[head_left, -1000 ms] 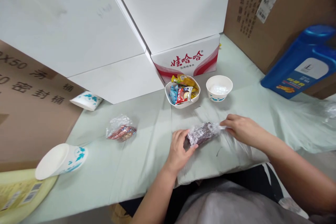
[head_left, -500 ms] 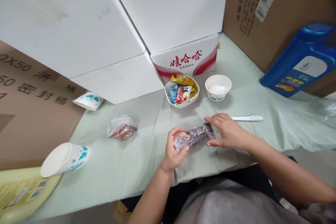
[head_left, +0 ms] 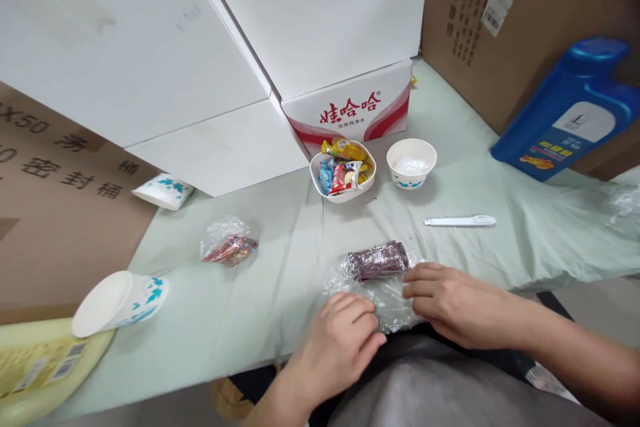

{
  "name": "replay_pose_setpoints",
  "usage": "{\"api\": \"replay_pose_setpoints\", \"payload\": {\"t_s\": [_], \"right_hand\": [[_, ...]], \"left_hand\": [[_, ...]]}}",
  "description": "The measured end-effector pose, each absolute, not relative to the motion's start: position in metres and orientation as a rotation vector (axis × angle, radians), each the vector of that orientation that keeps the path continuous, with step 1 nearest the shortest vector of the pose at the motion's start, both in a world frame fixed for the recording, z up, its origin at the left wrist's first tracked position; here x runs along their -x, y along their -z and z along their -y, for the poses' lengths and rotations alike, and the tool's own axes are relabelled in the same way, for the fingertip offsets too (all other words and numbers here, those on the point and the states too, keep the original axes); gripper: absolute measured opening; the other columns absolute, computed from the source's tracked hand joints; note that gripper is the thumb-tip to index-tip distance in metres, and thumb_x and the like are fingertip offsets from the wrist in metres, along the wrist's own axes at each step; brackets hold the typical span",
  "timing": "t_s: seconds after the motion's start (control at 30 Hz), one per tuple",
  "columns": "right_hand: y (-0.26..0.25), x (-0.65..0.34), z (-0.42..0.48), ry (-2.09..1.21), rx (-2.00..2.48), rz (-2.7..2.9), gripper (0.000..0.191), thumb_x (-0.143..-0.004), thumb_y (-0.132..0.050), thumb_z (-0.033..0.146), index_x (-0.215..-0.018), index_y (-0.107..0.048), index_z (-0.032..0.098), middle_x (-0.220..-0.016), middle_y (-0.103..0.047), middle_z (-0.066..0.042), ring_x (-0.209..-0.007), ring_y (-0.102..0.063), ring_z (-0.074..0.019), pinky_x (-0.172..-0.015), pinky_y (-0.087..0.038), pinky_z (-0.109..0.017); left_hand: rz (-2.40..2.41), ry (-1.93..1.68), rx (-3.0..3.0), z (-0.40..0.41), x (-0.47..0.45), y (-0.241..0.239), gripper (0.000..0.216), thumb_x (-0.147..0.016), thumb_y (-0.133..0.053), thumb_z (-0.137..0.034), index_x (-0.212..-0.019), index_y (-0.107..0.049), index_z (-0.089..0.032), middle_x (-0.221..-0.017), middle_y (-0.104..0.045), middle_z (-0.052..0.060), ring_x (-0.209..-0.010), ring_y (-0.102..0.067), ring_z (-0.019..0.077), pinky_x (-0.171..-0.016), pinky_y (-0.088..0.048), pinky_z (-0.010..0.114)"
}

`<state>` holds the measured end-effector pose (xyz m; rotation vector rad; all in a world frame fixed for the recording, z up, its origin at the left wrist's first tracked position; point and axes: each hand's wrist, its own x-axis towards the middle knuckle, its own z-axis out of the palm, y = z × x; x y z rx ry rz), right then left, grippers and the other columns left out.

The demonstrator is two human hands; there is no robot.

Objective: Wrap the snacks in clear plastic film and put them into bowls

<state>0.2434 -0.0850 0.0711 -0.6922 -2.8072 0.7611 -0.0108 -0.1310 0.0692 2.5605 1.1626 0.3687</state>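
Observation:
A dark purple snack packet (head_left: 379, 260) lies on a sheet of clear plastic wrap (head_left: 387, 300) near the table's front edge. My left hand (head_left: 343, 340) rests at that edge, fingers curled and pressing on the wrap's near left part. My right hand (head_left: 453, 303) lies just right of the packet, its fingers together and flat on the wrap. Neither hand lifts anything.
A white bowl of wrapped snacks (head_left: 343, 177), a smaller white bowl (head_left: 411, 163) and a white utensil (head_left: 460, 221) sit behind. Another wrapped snack (head_left: 229, 247) lies left. Paper cups (head_left: 117, 300) (head_left: 163, 190), a blue jug (head_left: 570, 113) and cartons (head_left: 350, 107) ring the pale green table cover (head_left: 240, 307).
Both hands let go of the wrapped packet and drew back toward the table edge. The plastic wrap now lies spread out flat with the packet on it.

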Motion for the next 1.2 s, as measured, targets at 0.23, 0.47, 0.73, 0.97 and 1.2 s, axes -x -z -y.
{"api": "replay_pose_setpoints", "payload": {"t_s": [0.23, 0.47, 0.73, 0.97, 1.2], "right_hand": [[-0.060, -0.237, 0.089, -0.593, 1.191, 2.929, 0.017, -0.094, -0.050, 0.023, -0.087, -0.064, 0.018, -0.080, -0.067, -0.005, -0.068, -0.064, -0.0191, -0.060, -0.041, -0.030], [-0.055, -0.237, 0.078, -0.308, 1.334, 2.630, 0.022, -0.095, -0.051, 0.025, -0.113, -0.058, 0.015, -0.089, -0.065, -0.006, -0.068, -0.064, -0.0181, -0.058, -0.042, -0.028], [-0.031, -0.194, 0.058, -0.401, 1.037, 2.601, 0.032, -0.094, -0.050, 0.023, -0.125, -0.059, 0.015, -0.121, -0.063, -0.015, -0.113, -0.055, -0.0271, -0.096, -0.045, -0.044], [-0.006, -0.208, 0.032, -0.413, 1.131, 2.578, 0.075, -0.081, -0.061, 0.064, -0.133, -0.054, 0.010, -0.137, -0.053, -0.020, -0.126, -0.045, -0.0352, -0.105, -0.033, -0.053], [0.009, -0.212, 0.029, -0.386, 1.019, 2.549, 0.102, -0.066, -0.063, 0.079, -0.137, -0.049, 0.007, -0.138, -0.050, -0.023, -0.128, -0.040, -0.0378, -0.105, -0.027, -0.056]], "left_hand": [[-1.635, -0.026, -2.484, 0.134, 0.003, -0.042, 0.022, -0.091, -0.050, -0.013, -0.109, -0.060, -0.017, -0.110, -0.067, 0.007, -0.076, -0.069, 0.0204, -0.066, -0.058, 0.034], [-1.904, -0.530, -2.551, 0.113, 0.011, -0.035, 0.047, -0.090, -0.056, -0.019, -0.137, -0.045, -0.017, -0.121, -0.065, 0.011, -0.101, -0.066, 0.0243, -0.081, -0.057, 0.035], [-1.604, -0.510, -2.459, 0.092, 0.011, 0.001, 0.079, -0.084, -0.067, -0.034, -0.150, -0.026, -0.019, -0.143, -0.049, 0.017, -0.134, -0.043, 0.0363, -0.105, -0.039, 0.058], [-1.542, -0.686, -2.486, 0.095, 0.025, 0.006, 0.046, -0.090, -0.058, -0.026, -0.135, -0.049, -0.021, -0.129, -0.061, 0.012, -0.130, -0.048, 0.0298, -0.105, -0.042, 0.052], [-1.571, -0.715, -2.276, 0.096, 0.017, -0.014, 0.040, -0.076, -0.075, -0.035, -0.110, -0.058, -0.019, -0.107, -0.066, 0.010, -0.101, -0.061, 0.0281, -0.090, -0.049, 0.049]]}}
